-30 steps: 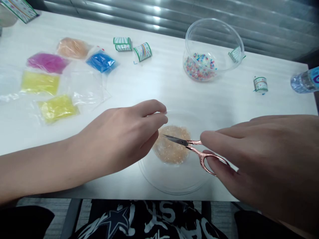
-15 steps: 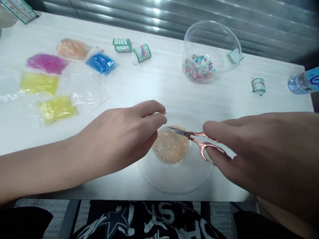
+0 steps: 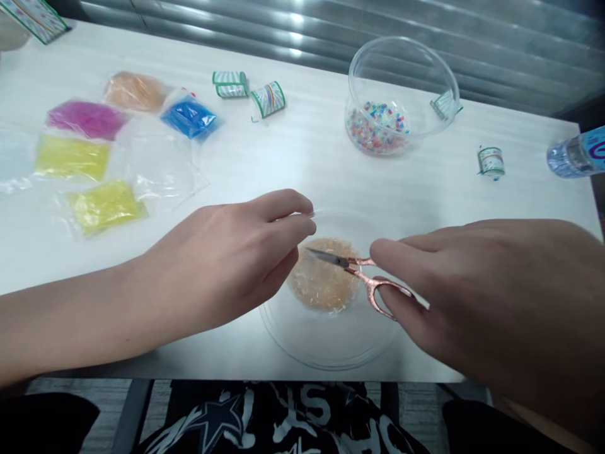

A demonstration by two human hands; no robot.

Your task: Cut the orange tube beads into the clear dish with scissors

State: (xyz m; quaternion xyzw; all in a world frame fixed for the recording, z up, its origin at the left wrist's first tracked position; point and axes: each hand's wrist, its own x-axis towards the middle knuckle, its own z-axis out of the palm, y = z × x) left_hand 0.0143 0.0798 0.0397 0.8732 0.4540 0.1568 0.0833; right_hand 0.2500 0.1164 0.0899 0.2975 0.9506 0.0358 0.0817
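My right hand [image 3: 477, 296] grips small scissors [image 3: 341, 261] by their rose-gold handles, thumb and fingers at the loops. The silver blades look closed or nearly so and point left over a clear round container [image 3: 331, 364]. In its middle lies a round tan mass [image 3: 326, 290] with short pale bits in it. My left hand [image 3: 236, 252] is at the container's left side, fingers bent and pinched together close to the blade tips. Whatever its fingertips hold, if anything, is hidden.
Back right stands a clear tub [image 3: 401, 132] of small coloured pieces. Yellow [image 3: 106, 207], magenta [image 3: 87, 120], blue [image 3: 191, 118] and tan [image 3: 135, 91] bags lie at left. Curled labels [image 3: 268, 99] lie behind, and a plastic bottle [image 3: 574, 154] is at far right.
My right hand has moved the scissors left and slightly down, further over the tan mass. My left hand has hardly moved.
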